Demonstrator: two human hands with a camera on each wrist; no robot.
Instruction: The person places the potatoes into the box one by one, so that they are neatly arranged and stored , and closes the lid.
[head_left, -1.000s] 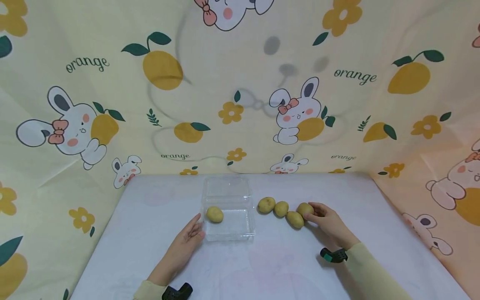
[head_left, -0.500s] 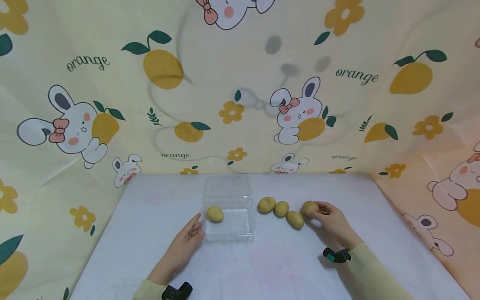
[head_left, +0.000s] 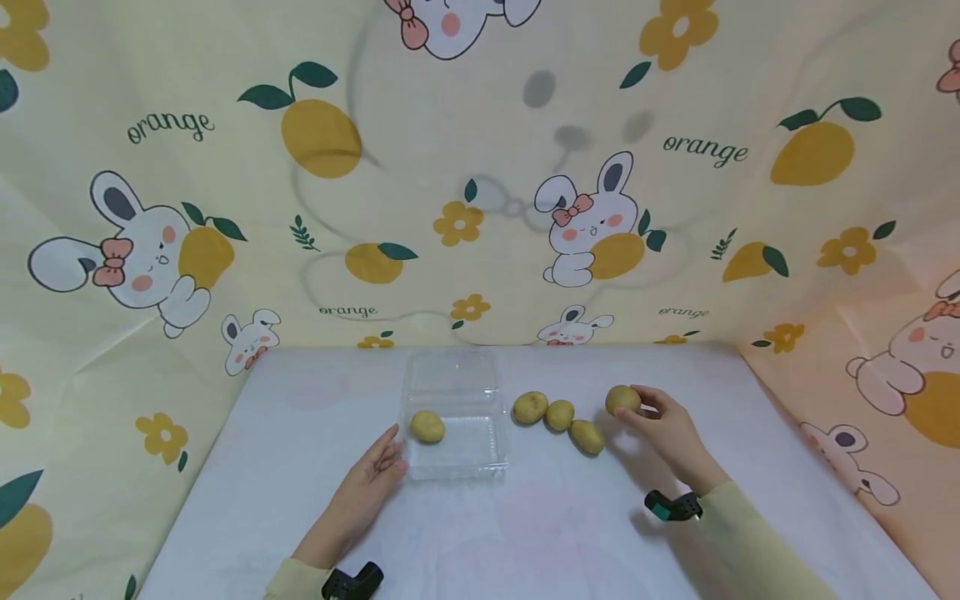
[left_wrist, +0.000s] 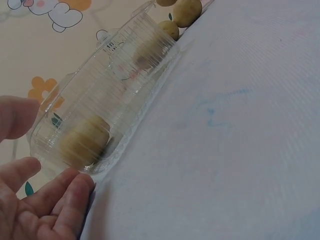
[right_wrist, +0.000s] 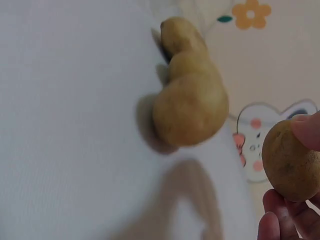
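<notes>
My right hand (head_left: 672, 436) pinches a small yellow potato (head_left: 622, 401) between thumb and fingers, raised above the table. Three more potatoes (head_left: 587, 437) lie in a slanting row to the left of it; the right wrist view shows them lined up close together. A clear plastic clamshell box (head_left: 491, 467) stands with its lid (head_left: 453, 371) folded back, and one potato (head_left: 427, 427) sits in its left part. Beside the box's left wall rests my left hand (head_left: 363, 492), fingers extended and touching or nearly touching the plastic. In the left wrist view that potato (left_wrist: 86, 142) shows through the wall.
A white cloth covers the table (head_left: 540, 533). Behind and along both sides hangs a patterned curtain (head_left: 420, 158) with rabbits, fruit and flowers. Black devices (head_left: 672, 505) are strapped to both wrists.
My right hand has drawn its potato slightly right, away from the other three, and then lifted it off the table. The left hand and the box have stayed in place.
</notes>
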